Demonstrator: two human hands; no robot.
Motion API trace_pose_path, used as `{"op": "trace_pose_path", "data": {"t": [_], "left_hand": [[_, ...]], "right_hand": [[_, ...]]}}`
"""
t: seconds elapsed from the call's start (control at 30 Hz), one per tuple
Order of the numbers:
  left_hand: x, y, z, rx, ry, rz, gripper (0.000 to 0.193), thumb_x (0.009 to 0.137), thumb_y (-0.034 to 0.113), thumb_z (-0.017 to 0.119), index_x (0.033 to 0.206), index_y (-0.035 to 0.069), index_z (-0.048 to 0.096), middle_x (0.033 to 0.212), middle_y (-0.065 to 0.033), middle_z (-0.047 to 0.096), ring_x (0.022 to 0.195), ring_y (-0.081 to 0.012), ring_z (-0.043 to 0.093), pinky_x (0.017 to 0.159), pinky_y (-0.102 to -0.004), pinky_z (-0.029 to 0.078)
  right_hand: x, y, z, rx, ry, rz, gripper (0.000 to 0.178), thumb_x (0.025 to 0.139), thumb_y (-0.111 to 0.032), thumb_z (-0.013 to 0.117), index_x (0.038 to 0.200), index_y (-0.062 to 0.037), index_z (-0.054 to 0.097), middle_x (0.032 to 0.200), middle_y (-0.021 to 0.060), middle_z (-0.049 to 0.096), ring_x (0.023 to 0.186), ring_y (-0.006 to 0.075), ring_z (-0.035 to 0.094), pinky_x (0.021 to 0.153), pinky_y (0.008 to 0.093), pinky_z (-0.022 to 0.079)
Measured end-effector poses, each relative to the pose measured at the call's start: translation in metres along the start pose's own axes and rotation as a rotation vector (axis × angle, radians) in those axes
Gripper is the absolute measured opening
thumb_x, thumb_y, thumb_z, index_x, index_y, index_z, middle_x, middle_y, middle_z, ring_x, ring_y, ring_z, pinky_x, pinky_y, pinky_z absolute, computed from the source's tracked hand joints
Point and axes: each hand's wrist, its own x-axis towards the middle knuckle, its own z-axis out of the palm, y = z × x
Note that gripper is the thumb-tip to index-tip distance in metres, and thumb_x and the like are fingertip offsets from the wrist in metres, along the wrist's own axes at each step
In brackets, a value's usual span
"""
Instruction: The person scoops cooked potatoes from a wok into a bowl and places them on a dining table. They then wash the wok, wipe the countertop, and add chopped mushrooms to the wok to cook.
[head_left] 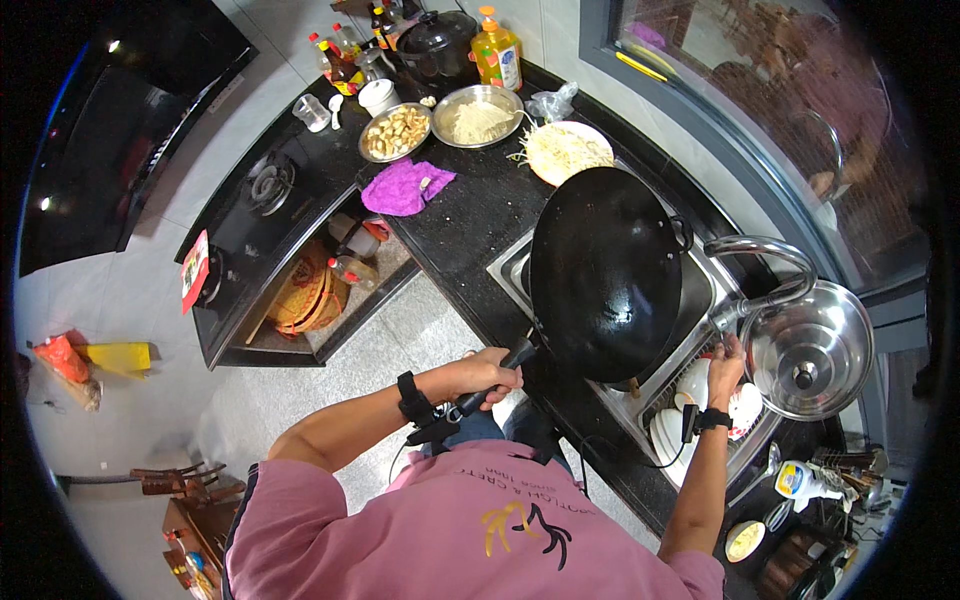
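Note:
My left hand [490, 373] grips the black handle of a large black wok [605, 270], held tilted over the steel sink [510, 262]. My right hand [725, 368] reaches up to the base of the curved chrome tap [765, 250] at the sink's far side, fingers on the tap lever. Below the wok, white bowls [690, 395] lie in the sink's right basin. Each wrist wears a black band.
A steel pot lid [810, 350] rests right of the tap. On the black counter sit a purple cloth [405, 187], two metal dishes of food [397, 131], a plate of shredded vegetables [568, 152], bottles and a black pot [437, 45]. A gas hob [270, 183] lies to the left.

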Motion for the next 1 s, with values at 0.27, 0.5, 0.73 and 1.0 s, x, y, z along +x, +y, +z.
{"op": "trace_pose_path", "data": {"t": [0.27, 0.5, 0.73, 1.0], "left_hand": [[-0.009, 0.018, 0.002, -0.13, 0.032, -0.044, 0.012, 0.088, 0.008, 0.06, 0.089, 0.003, 0.049, 0.063, 0.0008, 0.045, 0.046, -0.0078, 0.045, 0.039, -0.025, 0.038], [-0.014, 0.015, -0.002, -0.238, -0.003, -0.055, 0.012, 0.092, 0.008, 0.058, 0.097, 0.003, 0.048, 0.064, 0.0031, 0.042, 0.046, -0.0047, 0.043, 0.038, -0.0218, 0.038], [-0.022, -0.007, -0.016, -0.418, -0.169, -0.065, 0.012, 0.095, 0.007, 0.056, 0.103, 0.003, 0.049, 0.064, 0.0041, 0.04, 0.045, -0.0037, 0.041, 0.036, -0.0207, 0.034], [0.006, -0.051, -0.012, -0.479, -0.306, -0.077, 0.013, 0.094, 0.006, 0.057, 0.105, 0.004, 0.051, 0.061, 0.0032, 0.04, 0.041, -0.0049, 0.037, 0.032, -0.022, 0.03]], "right_hand": [[-0.086, -0.047, -0.028, 0.387, -0.481, 0.325, 0.018, 0.096, -0.011, 0.055, 0.106, -0.0007, 0.066, 0.084, 0.0002, 0.063, 0.067, 0.0083, 0.06, 0.055, 0.0228, 0.048], [-0.126, -0.103, -0.05, 0.26, -0.809, 0.497, 0.026, 0.097, -0.023, 0.057, 0.103, 0.0001, 0.066, 0.086, 0.003, 0.066, 0.071, 0.0114, 0.063, 0.059, 0.0264, 0.052], [-0.129, -0.107, -0.069, 0.274, -0.769, 0.558, 0.027, 0.099, -0.024, 0.055, 0.103, -0.0005, 0.066, 0.089, 0.0039, 0.066, 0.071, 0.0113, 0.063, 0.06, 0.0256, 0.053], [-0.137, -0.106, -0.081, 0.243, -0.707, 0.578, 0.027, 0.098, -0.026, 0.057, 0.1, -0.0007, 0.066, 0.085, 0.0032, 0.064, 0.07, 0.0123, 0.063, 0.058, 0.0267, 0.051]]}}
